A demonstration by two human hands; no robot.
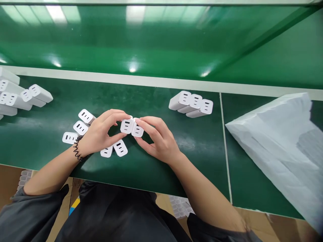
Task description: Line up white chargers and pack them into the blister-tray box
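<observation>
Two white USB charger blocks are held side by side, port faces toward me. My left hand point(104, 129) pinches the left charger point(127, 127) between thumb and fingers. The right charger point(137, 130), touching it, is gripped by my right hand point(157, 137) at its top and bottom. Around my left wrist, which wears a black coiled band point(77, 149), several loose chargers lie on the table: one charger point(86, 116) behind the hand, another charger point(70, 137) by the wrist, and a charger point(120, 148) below the thumb. My left hand partly hides some of them.
Three chargers point(194, 103) stand in a row to the right. More chargers point(15, 95) are grouped at the far left of the green table point(151, 171). A white plastic bag or sheet point(272, 134) covers the right side. A green panel point(141, 40) rises behind; cardboard boxes are below.
</observation>
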